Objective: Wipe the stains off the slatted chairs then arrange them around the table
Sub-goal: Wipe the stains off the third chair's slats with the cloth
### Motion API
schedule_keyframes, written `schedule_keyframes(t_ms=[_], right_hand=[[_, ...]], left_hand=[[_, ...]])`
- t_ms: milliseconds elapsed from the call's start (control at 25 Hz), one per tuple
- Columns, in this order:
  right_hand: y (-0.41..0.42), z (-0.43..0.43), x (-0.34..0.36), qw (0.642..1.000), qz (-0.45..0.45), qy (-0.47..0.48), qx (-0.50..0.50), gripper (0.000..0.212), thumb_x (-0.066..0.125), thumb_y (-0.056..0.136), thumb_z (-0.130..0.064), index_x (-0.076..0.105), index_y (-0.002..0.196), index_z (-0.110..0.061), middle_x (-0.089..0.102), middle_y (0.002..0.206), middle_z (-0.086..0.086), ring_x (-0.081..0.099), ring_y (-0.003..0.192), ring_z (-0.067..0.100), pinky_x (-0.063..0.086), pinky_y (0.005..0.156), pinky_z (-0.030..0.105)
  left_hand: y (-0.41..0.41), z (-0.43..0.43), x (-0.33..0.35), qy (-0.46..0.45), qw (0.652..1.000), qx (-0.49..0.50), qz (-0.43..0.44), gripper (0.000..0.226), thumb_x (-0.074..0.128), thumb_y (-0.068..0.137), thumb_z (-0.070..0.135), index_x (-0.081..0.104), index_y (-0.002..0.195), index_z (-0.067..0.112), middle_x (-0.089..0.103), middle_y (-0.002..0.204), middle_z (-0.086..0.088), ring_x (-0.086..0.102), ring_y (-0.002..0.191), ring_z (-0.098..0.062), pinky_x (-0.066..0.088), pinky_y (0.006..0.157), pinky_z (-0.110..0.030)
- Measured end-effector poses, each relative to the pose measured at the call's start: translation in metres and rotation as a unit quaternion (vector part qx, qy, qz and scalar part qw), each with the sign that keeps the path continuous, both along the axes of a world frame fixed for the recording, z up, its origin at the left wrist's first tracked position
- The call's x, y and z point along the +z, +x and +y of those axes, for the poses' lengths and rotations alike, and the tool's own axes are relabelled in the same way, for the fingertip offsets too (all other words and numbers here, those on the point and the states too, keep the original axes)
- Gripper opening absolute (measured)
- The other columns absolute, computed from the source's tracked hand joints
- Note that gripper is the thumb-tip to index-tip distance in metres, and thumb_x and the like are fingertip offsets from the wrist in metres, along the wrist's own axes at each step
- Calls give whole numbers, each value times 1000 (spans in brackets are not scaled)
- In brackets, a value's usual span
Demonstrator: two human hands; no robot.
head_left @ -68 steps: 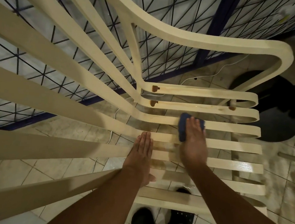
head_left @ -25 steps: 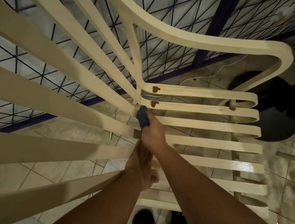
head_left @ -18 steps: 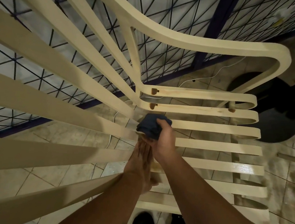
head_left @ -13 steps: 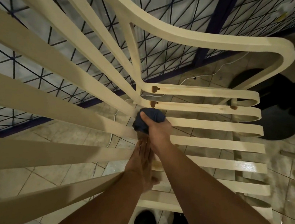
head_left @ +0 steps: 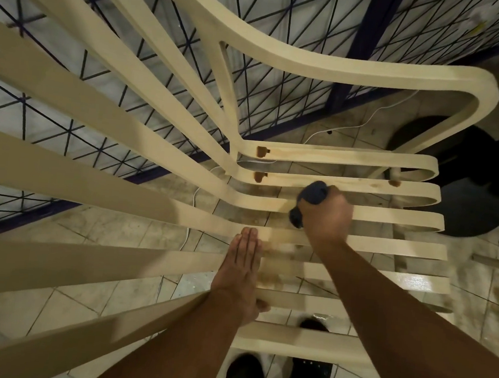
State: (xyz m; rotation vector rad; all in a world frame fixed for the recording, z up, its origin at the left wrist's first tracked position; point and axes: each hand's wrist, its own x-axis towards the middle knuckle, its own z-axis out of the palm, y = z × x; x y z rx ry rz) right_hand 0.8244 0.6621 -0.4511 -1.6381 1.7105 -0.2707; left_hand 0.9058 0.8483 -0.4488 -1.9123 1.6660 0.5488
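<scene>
Right hand [head_left: 326,215] grips blue cloth [head_left: 312,194] on chair slats [head_left: 390,216]; left hand [head_left: 243,266] lies flat.

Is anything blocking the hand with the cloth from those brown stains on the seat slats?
Nothing visible. The right hand grips the blue cloth on a slat just beyond the brown stains; the left hand lies flat beside them, not over them.

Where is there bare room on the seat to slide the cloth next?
Free: the slats to the right of the right hand, out to their rounded ends. Crowded: the stained middle, where the left hand lies flat and the right hand grips the cloth.
</scene>
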Motion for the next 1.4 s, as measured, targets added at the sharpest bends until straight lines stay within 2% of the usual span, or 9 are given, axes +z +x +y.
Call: schedule_keyframes(t_ms=[160, 280, 400, 560, 680, 840, 1120, 1240, 1400], right_hand=[[-47, -19, 1, 997, 21, -26, -75, 23, 75, 78, -26, 66, 95, -12, 67, 85, 4, 65, 77, 25, 49, 59, 28], [-37, -6, 10, 996, 18, -26, -80, 26, 75, 88, -19, 67, 109, -6, 69, 97, 10, 64, 87, 25, 49, 71, 29], [3, 19, 9, 999, 9, -3, -36, 22, 75, 89, -16, 69, 106, -4, 69, 93, 11, 67, 85, 26, 57, 71, 34], [70, 48, 4, 996, 20, 21, 80, 16, 71, 92, -15, 68, 107, -11, 69, 98, 6, 62, 84, 17, 50, 68, 25], [90, 43, 0, 993, 40, 26, 109, 19, 70, 92, -16, 66, 111, -13, 69, 103, 8, 66, 95, 25, 52, 74, 30], [48, 30, 7, 986, 88, -25, 142, 27, 72, 92, -19, 60, 116, -16, 66, 101, 5, 64, 90, 21, 52, 70, 29], [-82, -33, 2, 997, 46, -50, 21, 30, 69, 88, -23, 57, 113, -12, 62, 90, 6, 65, 78, 23, 52, 64, 30], [-106, -57, 6, 995, 58, -48, 67, 26, 70, 92, -16, 57, 114, -9, 60, 90, 6, 60, 80, 20, 42, 64, 25], [-117, -33, 8, 988, 22, -55, 140, 23, 64, 97, -17, 56, 118, -17, 60, 101, 0, 62, 90, 17, 53, 78, 33]], left_hand=[[2, 1, -1, -7, 1000, 18, 20, 126, 37, 91, 80, -36, 146, -6, -51, 146, -31, -42, 140, -45, -28, 116, -52], [1, 0, 0, -5, 1000, 16, 20, 125, 36, 92, 80, -36, 146, -6, -51, 146, -31, -43, 140, -45, -28, 116, -52], [1, -2, 0, 2, 1000, 9, 13, 124, 34, 92, 80, -36, 145, -7, -50, 145, -33, -42, 140, -47, -25, 119, -53], [-1, -3, -3, 28, 999, -19, -10, 120, 27, 92, 82, -33, 147, -8, -43, 150, -35, -40, 141, -50, -19, 121, -56], [-1, -4, -4, 42, 999, -20, -11, 119, 25, 93, 82, -32, 148, -7, -41, 151, -35, -39, 141, -49, -21, 120, -56], [-2, -3, -1, 19, 1000, -10, -10, 124, 30, 92, 81, -37, 143, -10, -50, 144, -36, -41, 140, -50, -15, 122, -56], [2, 2, 2, 11, 999, 18, 42, 124, 38, 92, 78, -37, 145, -4, -53, 146, -28, -44, 140, -43, -20, 122, -51], [2, 1, 4, 10, 999, 11, 35, 122, 36, 93, 78, -36, 146, -5, -52, 146, -29, -42, 141, -45, -22, 121, -52], [2, 1, 4, 13, 999, 5, 38, 122, 37, 93, 77, -35, 146, -6, -49, 147, -31, -40, 142, -45, -17, 123, -53]])
